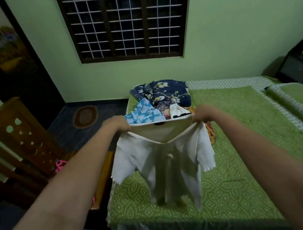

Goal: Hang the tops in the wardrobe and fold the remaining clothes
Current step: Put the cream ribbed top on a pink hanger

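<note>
A white crinkled top (161,161) hangs in the air over the green bed (240,144), its hem reaching the sheet. My left hand (119,124) grips its left shoulder and my right hand (201,116) grips its right shoulder, stretching the neckline open between them. Behind the top lies a pile of clothes (162,99): a navy floral garment, a light blue patterned one, a small white piece and something orange at the right edge.
A dark wardrobe door (12,58) stands at the left wall. A carved wooden frame (20,136) sits at the left with pink hangers (60,165) beside it. An oval mat (85,116) lies on the floor. A pillow (290,96) lies at the bed's right.
</note>
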`<action>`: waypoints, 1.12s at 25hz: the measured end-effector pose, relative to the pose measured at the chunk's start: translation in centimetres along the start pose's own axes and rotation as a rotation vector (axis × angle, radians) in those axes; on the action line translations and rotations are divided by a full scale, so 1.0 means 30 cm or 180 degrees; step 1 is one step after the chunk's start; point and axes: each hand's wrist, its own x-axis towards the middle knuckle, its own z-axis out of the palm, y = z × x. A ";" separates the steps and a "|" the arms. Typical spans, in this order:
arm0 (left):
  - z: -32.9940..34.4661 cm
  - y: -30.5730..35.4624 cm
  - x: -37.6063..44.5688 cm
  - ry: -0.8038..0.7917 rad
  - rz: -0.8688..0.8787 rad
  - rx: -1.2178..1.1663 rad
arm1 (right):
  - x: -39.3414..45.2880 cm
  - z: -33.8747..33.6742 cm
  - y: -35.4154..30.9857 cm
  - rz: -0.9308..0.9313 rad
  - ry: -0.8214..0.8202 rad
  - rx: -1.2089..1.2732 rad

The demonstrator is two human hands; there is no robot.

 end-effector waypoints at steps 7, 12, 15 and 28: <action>-0.258 0.214 0.331 0.0601 -0.0429 -0.2710 | 0.397 -0.262 -0.008 0.0638 -0.0127 0.2145; -0.175 0.356 0.614 0.0743 -0.0418 -0.3310 | 0.815 -0.103 0.058 0.0537 0.0076 0.3026; -0.095 0.313 0.714 0.0813 -0.0584 -0.3066 | 0.919 -0.033 0.051 0.0629 0.0022 0.2762; 0.400 -0.686 0.522 0.0508 -0.2557 -0.2508 | 0.951 0.528 -0.818 -0.0386 -0.1751 0.1179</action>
